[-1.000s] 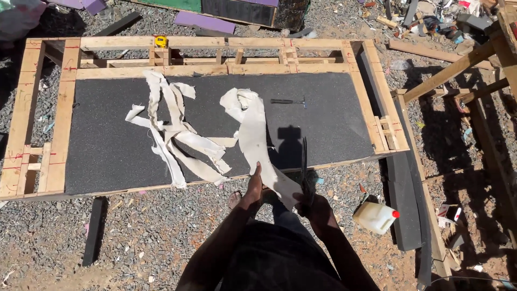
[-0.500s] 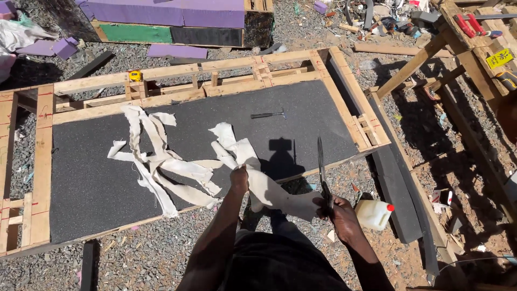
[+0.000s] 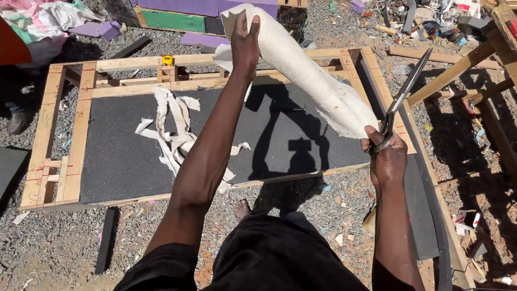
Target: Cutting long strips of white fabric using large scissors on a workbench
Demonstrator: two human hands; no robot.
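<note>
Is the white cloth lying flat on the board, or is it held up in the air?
Held up. The left hand grips the white cloth at its top, the right hand, with scissors, holds its lower end above the dark board.

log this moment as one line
left hand: holds cloth strip up | right hand: scissors and cloth end | below: wooden frame

A long strip of thick off-white cloth (image 3: 309,73) stretches taut and slanted in the air, its upper end pinched high, its lower end gathered low to the right. Large metal scissors (image 3: 403,96) point upward, blades slightly parted, beside that lower end.
</note>
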